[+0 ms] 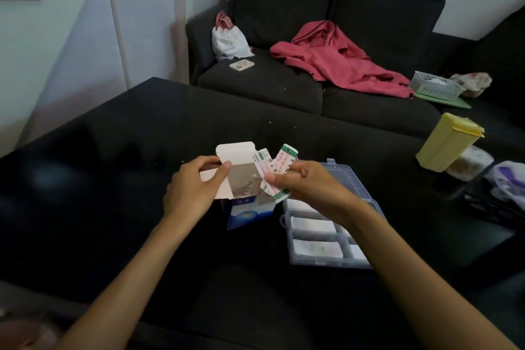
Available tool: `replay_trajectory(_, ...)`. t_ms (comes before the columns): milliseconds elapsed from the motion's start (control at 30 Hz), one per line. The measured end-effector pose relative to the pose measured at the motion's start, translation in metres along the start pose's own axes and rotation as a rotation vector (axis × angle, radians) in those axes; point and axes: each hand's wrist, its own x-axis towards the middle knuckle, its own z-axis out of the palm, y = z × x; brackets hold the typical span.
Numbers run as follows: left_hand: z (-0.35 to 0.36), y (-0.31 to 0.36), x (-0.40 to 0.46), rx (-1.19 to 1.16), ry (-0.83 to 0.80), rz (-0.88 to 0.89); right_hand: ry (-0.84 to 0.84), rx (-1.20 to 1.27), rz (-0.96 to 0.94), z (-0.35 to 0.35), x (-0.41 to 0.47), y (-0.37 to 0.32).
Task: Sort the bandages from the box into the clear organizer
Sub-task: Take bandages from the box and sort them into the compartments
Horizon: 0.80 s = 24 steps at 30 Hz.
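Note:
A blue-and-white bandage box (247,212) stands open on the black table (113,179), its white flaps raised. My left hand (196,187) grips the box by its open top, thumb on a flap. My right hand (309,185) pinches a small bunch of wrapped bandages (277,172), white with green and red print, just above the box's opening. The clear organizer (326,236) lies open right of the box, partly under my right wrist. Several of its compartments hold white bandages.
A yellow lidded container (447,142) and a clear tub (468,163) stand at the table's right side beside a purple-white bag (508,179). Behind the table, a dark sofa (369,23) holds a red garment (338,60), a white bag (228,40), a phone (241,65) and a basket (436,85).

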Motion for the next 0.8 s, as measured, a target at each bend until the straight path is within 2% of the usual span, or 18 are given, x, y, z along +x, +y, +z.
replay_trajectory(133, -0.003, 0.005, 0.001, 0.131, 0.077, 0.051, 0.081, 0.023, -0.02, -0.014, -0.016, 0.01)
replay_trajectory(233, -0.005, 0.017, -0.006, 0.3, 0.162, 0.171, 0.258, -0.06, -0.101, -0.034, -0.03, 0.021)
replay_trajectory(300, -0.005, 0.037, -0.02, 0.293, 0.279, 0.327, 0.416, -0.235, -0.223, -0.047, -0.039, 0.034)
replay_trajectory(333, -0.005, 0.047, -0.028, 0.208, 0.276, 0.36, 0.498, -0.409, -0.33, -0.05, -0.042, 0.041)
replay_trajectory(367, -0.001, 0.059, -0.037, 0.081, 0.19, 0.327, 0.57, -0.603, -0.455, -0.054, -0.045, 0.05)
replay_trajectory(433, 0.013, 0.077, -0.052, -0.155, -0.177, 0.115, 0.629, -0.943, -0.691, -0.059, -0.048, 0.066)
replay_trajectory(500, 0.033, 0.086, -0.059, -0.171, -0.553, -0.065, 0.599, -1.152, -0.803, -0.058, -0.049, 0.076)
replay_trajectory(533, 0.044, 0.088, -0.061, -0.158, -0.671, -0.126, 0.577, -1.213, -0.815, -0.058, -0.049, 0.08)
replay_trajectory(600, 0.06, 0.088, -0.062, -0.156, -0.741, -0.18, 0.56, -1.268, -0.812, -0.059, -0.048, 0.086)
replay_trajectory(800, 0.077, 0.084, -0.053, -0.291, -0.722, -0.228, 0.588, -1.302, -0.798, -0.072, -0.049, 0.096)
